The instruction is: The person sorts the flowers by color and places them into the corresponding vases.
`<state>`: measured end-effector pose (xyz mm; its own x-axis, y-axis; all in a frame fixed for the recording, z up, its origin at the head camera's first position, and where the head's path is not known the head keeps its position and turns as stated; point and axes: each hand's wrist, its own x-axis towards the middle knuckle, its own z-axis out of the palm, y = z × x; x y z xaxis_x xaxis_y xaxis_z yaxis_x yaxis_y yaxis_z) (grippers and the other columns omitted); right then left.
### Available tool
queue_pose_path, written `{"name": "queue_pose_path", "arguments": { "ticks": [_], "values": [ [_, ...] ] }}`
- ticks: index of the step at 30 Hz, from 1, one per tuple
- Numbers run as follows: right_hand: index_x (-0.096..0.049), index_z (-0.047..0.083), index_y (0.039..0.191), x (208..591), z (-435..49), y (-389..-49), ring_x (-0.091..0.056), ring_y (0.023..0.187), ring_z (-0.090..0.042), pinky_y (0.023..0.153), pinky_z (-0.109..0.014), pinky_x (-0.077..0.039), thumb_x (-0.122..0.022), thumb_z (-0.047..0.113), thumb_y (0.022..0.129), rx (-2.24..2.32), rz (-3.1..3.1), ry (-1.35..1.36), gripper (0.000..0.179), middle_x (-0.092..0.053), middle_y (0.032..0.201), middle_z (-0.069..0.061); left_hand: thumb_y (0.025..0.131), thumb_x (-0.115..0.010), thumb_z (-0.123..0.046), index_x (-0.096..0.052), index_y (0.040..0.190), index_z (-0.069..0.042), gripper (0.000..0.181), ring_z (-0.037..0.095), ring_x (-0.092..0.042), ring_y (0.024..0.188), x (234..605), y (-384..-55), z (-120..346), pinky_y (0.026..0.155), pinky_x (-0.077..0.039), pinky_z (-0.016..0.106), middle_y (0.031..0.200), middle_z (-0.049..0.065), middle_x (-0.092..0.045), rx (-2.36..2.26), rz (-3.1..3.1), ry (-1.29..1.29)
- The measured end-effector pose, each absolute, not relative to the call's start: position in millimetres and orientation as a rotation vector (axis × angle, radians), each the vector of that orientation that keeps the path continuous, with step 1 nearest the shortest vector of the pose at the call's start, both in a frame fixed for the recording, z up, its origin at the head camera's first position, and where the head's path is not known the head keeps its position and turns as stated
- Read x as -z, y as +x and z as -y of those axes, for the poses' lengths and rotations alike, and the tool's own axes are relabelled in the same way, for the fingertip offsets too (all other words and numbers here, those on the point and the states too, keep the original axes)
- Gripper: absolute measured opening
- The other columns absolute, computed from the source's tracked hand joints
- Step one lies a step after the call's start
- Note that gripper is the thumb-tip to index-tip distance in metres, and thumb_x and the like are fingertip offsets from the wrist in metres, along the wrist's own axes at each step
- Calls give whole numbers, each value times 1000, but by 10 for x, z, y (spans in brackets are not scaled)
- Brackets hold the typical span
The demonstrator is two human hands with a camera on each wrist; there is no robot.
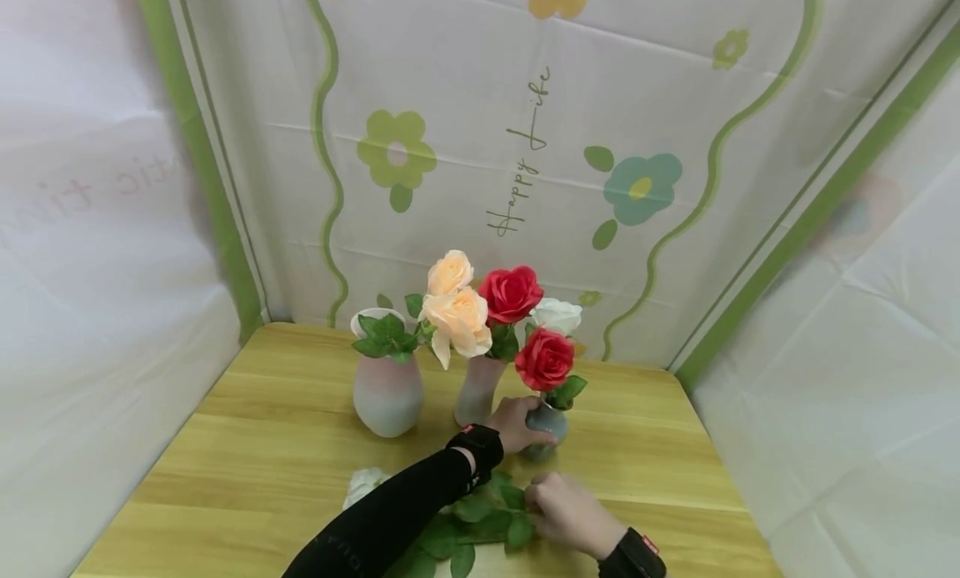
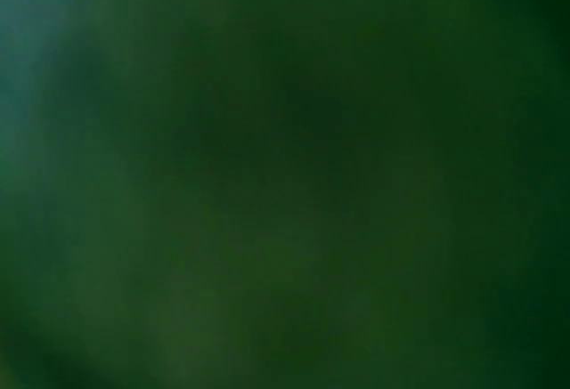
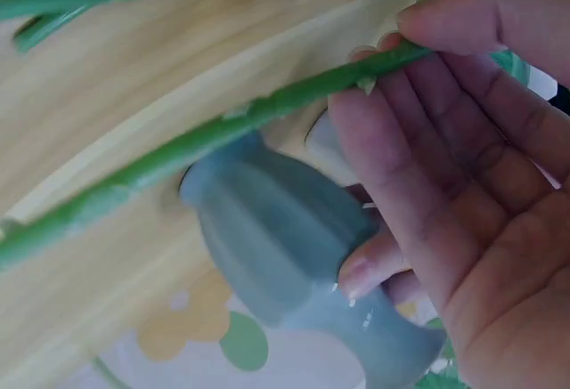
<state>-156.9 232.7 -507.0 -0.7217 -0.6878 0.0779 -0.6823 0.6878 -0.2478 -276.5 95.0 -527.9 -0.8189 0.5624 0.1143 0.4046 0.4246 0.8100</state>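
Note:
My left hand [image 1: 517, 426] grips the small blue-grey vase [image 1: 549, 423] at its side; in the right wrist view its fingertips lie near the neck of this ribbed vase [image 3: 276, 224]. A red rose [image 1: 545, 359] with green leaves rises from that vase. Closer to me, my right hand [image 1: 567, 511] pinches a green flower stem [image 3: 178, 150] between thumb and fingers. Green leaves [image 1: 487, 515] spread beside it, partly hidden under the left forearm. A white rose [image 1: 365, 485] shows past the sleeve. Only blurred green fills the left wrist view.
Left on the wooden table [image 1: 277, 428] stands a wide pink-and-white vase [image 1: 388, 399] with leaves at its mouth. A slimmer pink-white vase [image 1: 477, 390] is just behind my left hand, near peach roses [image 1: 457, 319] and another red rose [image 1: 511, 294]. A printed curtain [image 1: 465, 86] hangs behind.

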Motion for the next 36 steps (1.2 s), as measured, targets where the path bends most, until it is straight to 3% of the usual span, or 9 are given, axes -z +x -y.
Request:
{"name": "queue_pose_path", "arguments": {
  "ticks": [7,15,22,28,36],
  "values": [
    [-40,22,60,5014,-2417,-1539,-15,56,-4,51,-23,-14,-70,-3,75,257,-2972,-1180,42,-28,61,11,84,-80,-36,-62,131,-8,58,16,-63,101,5277,-2765,-944,82,-52,28,115,3,-67,-1360,-2509,883],
    [-58,19,60,5019,-2550,-1541,-19,53,1,49,-18,-14,-67,-14,65,212,-3057,-1319,34,-32,60,12,83,-82,-35,-63,128,-8,55,15,-64,98,5250,-2750,-945,81,-52,27,111,2,-68,-1353,-2510,885],
    [-62,19,66,4963,-2652,-1556,-40,55,7,49,-9,-28,-67,-19,63,408,-3109,-1406,38,-49,66,11,83,-81,-35,-62,129,-8,57,16,-64,101,5231,-2748,-941,83,-52,27,114,3,-67,-1342,-2516,896],
    [-64,18,72,4829,-2715,-1516,-54,64,2,54,-9,-41,-72,-17,62,554,-3113,-1399,37,-56,75,10,82,-82,-36,-64,127,-9,56,16,-63,101,5228,-2737,-937,83,-52,27,112,1,-68,-1367,-2502,872],
    [-65,18,80,4653,-2806,-1455,-62,71,-5,64,-12,-48,-76,-19,61,853,-3174,-1419,43,-62,83,10,84,-80,-37,-62,129,-11,55,17,-61,107,5234,-2740,-921,90,-49,28,117,1,-66,-1328,-2493,932]
  ]
}}
